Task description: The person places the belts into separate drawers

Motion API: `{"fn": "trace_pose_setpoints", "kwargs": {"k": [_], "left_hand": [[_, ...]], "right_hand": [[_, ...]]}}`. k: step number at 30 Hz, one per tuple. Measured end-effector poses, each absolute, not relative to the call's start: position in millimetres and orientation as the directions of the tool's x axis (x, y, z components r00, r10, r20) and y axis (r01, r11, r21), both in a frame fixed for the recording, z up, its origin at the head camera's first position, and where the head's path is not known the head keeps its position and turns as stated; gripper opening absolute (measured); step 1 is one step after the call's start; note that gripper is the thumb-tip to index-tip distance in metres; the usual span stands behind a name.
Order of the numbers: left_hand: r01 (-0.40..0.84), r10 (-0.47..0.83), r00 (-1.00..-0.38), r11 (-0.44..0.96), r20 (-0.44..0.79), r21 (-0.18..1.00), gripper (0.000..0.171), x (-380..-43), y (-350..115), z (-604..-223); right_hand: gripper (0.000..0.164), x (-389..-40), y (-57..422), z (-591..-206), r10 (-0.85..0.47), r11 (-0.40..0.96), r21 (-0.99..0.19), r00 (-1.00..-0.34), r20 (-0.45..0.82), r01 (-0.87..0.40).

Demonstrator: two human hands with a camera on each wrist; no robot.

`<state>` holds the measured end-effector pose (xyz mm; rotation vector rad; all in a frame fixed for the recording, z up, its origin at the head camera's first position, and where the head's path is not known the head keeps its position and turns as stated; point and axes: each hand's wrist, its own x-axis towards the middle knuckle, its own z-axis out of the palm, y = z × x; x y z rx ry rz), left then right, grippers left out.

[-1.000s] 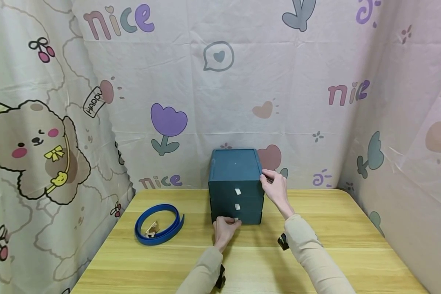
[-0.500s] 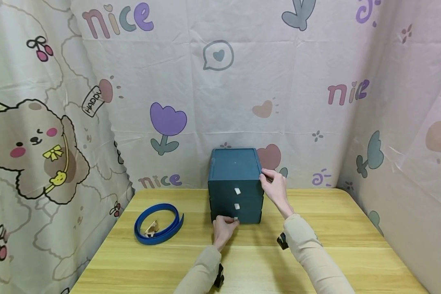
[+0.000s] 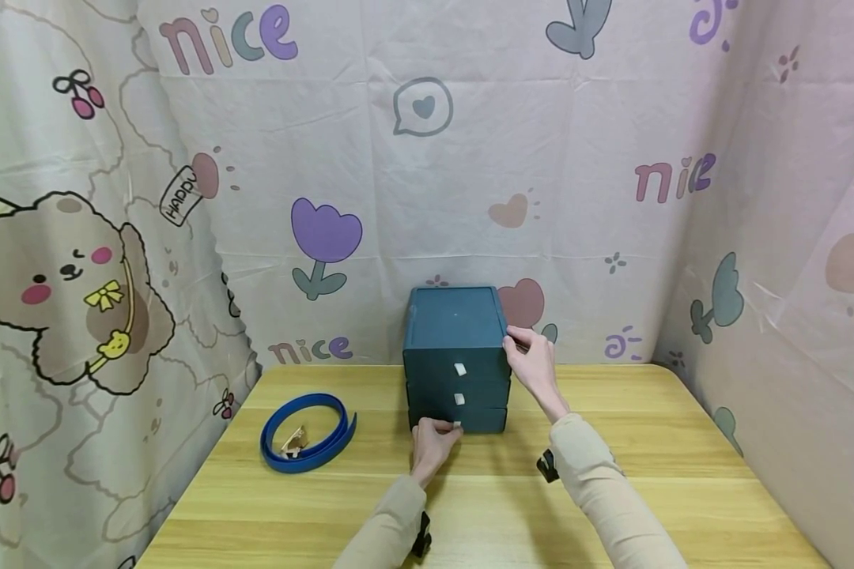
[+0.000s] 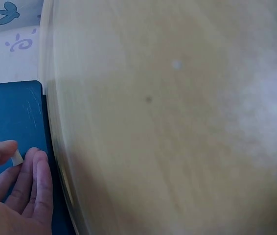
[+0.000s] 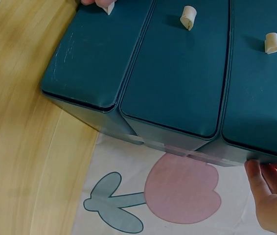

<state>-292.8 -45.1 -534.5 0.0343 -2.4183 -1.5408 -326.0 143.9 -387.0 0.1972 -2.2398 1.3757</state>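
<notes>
A dark teal cabinet [image 3: 455, 320] with three stacked drawers stands toward the back of the table, each drawer front bearing a small whitish pull tab. Down at the lowest drawer [image 5: 87, 58], my left hand [image 3: 434, 446] pinches its pull tab [image 4: 17, 158] between thumb and fingers. The middle tab [image 5: 188, 17] and the top tab [image 5: 272, 43] are untouched. At the cabinet's upper right front edge, my right hand [image 3: 534, 363] touches the side with nearly straight fingers [image 5: 256, 178]. Part of that hand lies outside the right wrist view.
A coiled blue belt [image 3: 306, 464] with a gold buckle [image 3: 295, 442] lies left of the cabinet on the wood-grain table [image 3: 612, 506]. Patterned cloth [image 3: 427, 197] hangs behind and along both sides.
Both hands keep their places on the cabinet. The left forearm has shifted very slightly left, and the upper edge of the lowest drawer shows a little more clearly.
</notes>
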Motion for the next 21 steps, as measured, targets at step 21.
{"fn": "trace_pose_setpoints", "kwargs": {"k": [21], "left_hand": [[0.092, -0.118, -0.980, 0.457, 0.162, 0.885, 0.015, -280, -52, -530]], "right_hand": [[0.032, -325, 143, -387, 0.137, 0.471, -0.803, -0.869, 0.475, -0.364]]}}
